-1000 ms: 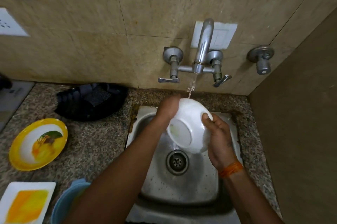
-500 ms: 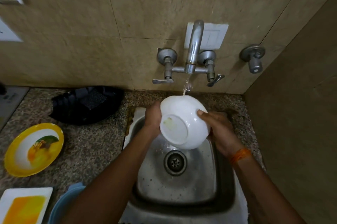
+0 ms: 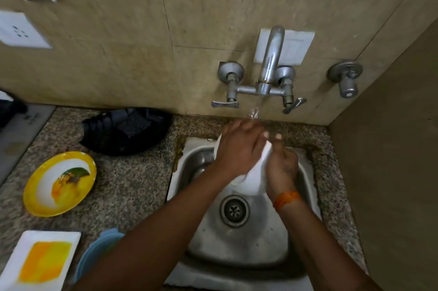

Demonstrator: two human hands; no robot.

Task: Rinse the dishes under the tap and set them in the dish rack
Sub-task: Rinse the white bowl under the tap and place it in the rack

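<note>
Both hands are gripping the white bowl point(image 3: 254, 177) over the sink point(image 3: 196, 155), left hand point(image 3: 239, 148) wrapping across it, right hand point(image 3: 280, 168) clutching its side, water from the tap point(image 3: 270, 63) hitting the fingers.

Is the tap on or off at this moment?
On. A stream of water falls from the tap onto the left hand above the sink.
</note>
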